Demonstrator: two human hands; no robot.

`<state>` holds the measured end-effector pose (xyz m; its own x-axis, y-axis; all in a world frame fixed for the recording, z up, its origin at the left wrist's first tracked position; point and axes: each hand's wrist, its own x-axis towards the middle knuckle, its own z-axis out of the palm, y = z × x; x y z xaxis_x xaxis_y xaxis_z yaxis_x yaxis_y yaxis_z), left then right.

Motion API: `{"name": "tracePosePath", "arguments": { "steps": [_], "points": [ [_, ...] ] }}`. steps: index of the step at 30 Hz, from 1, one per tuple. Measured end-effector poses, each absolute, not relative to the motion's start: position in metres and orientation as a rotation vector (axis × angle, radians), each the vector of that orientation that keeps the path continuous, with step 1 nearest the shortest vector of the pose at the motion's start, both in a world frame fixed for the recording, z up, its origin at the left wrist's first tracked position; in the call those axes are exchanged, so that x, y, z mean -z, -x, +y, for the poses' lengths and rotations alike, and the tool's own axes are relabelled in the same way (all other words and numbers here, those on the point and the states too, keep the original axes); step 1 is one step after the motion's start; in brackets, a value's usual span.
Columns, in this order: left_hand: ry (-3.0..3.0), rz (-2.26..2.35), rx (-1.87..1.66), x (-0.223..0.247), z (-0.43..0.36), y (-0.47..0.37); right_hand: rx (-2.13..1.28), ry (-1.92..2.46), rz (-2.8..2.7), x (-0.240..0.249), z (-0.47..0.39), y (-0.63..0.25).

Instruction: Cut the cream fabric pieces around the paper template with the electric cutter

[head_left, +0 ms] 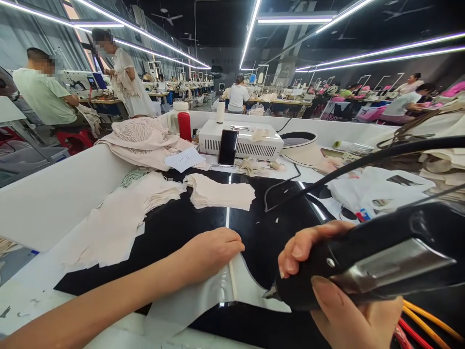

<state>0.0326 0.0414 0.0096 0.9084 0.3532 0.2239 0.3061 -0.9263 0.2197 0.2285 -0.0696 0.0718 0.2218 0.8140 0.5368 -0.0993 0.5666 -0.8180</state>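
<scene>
black tool point(363, 261) gripped in right hand point(337, 286); left hand point(214, 252) curled.

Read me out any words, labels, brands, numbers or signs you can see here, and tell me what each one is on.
None can be read for certain.
White card: small dark marks, too small to read.
Dark back wall: faint pale marks, too blurred.
Black tool in the right hand: no readable text.
Phone: dark screen, no readable text.
</scene>
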Motion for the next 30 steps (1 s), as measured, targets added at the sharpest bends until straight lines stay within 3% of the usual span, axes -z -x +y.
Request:
{"name": "tracePosePath", "arguments": {
  "steps": [18, 30],
  "points": [
    [-2.874, 0.435, -0.5, -0.005, 0.036, -0.009, -0.748, 0.779, -1.155, -0.076, -0.078, -0.233],
    [-2.854, 0.431, -0.58, -0.002, 0.03, -0.008, -0.69, 0.654, -0.986, -0.083, -0.007, -0.215]
  ]
}}
